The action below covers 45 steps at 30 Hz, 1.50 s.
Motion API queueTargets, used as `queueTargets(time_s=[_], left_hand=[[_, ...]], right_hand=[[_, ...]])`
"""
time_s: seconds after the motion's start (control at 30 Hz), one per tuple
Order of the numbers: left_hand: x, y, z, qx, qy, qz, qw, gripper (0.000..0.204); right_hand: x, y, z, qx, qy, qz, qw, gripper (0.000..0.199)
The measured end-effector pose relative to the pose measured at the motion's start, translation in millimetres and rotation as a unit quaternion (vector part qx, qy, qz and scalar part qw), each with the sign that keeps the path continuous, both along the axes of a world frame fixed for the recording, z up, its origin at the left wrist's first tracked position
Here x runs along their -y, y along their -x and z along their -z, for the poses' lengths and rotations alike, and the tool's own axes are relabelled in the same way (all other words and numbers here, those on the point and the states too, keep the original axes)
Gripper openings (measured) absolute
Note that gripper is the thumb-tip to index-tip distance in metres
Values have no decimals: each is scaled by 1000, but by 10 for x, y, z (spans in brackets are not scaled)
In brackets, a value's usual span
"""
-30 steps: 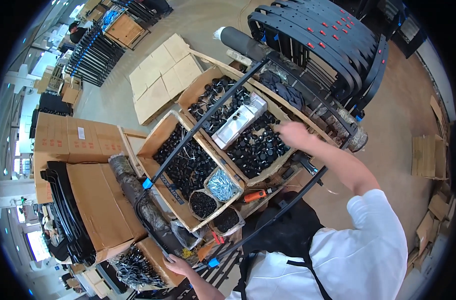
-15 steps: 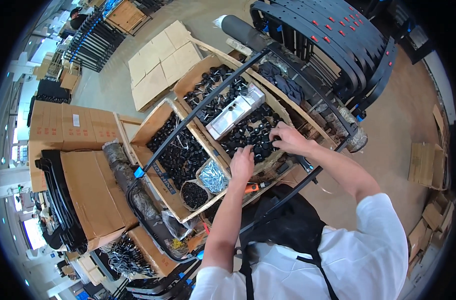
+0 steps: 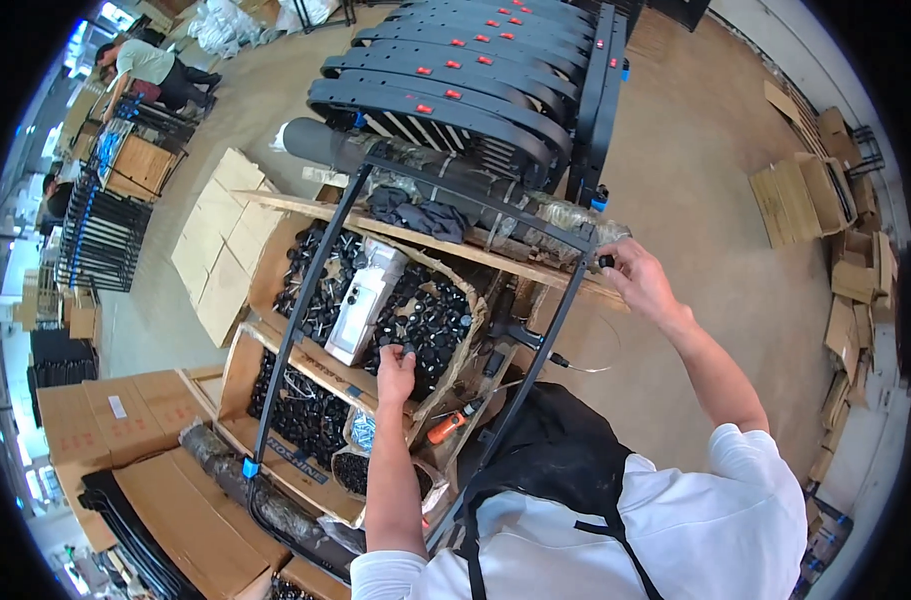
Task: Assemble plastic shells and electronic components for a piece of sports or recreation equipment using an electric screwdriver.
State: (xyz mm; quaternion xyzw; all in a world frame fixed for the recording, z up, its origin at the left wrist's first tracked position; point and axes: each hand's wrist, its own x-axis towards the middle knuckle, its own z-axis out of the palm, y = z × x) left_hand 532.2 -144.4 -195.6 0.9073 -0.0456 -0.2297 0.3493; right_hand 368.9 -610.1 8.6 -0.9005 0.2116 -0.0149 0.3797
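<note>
My right hand [image 3: 639, 284] pinches a small black round foot [image 3: 606, 261] between thumb and fingertips. It is beside the corner of a black metal tube frame [image 3: 582, 240]. My left hand [image 3: 396, 376] is closed, with a dark round foot [image 3: 408, 351] at its fingertips. It hovers over the near side of a cardboard box [image 3: 465, 350] filled with similar black feet [image 3: 430, 325], some showing metal screws. Lying across that box is a long silvery-grey case [image 3: 365, 300]. The tube frame rests across the boxes, one bar passing over them.
A second box [image 3: 237, 380] of black parts stands left, with small bins of silver screws [image 3: 363, 428] and black screws [image 3: 353, 470]. An orange-handled tool [image 3: 443, 428] and a black power driver [image 3: 525, 336] lie nearby. Stacked black frames [image 3: 465, 90] stand behind; cartons [image 3: 800, 200] line the right.
My right hand has left the box of feet and moved right to the frame corner, carrying a black foot. My left hand stays near the box. The whole view has turned right.
</note>
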Motion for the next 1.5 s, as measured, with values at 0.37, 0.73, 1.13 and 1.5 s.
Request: queueTargets(time_s=[0.37, 0.73, 1.13, 1.5], left_hand=[[642, -401, -811, -191, 430, -114, 875, 34], [1196, -1590, -1274, 96, 326, -63, 938, 34], [1664, -3083, -1029, 217, 180, -20, 959, 39], [1650, -3110, -1028, 246, 153, 81, 954, 35]], right_hand=[[61, -217, 112, -2, 114, -160, 981, 27], [-55, -473, 42, -2, 248, -156, 956, 26], [-109, -571, 155, -152, 273, -108, 944, 31], [14, -496, -135, -195, 168, -183, 949, 37]])
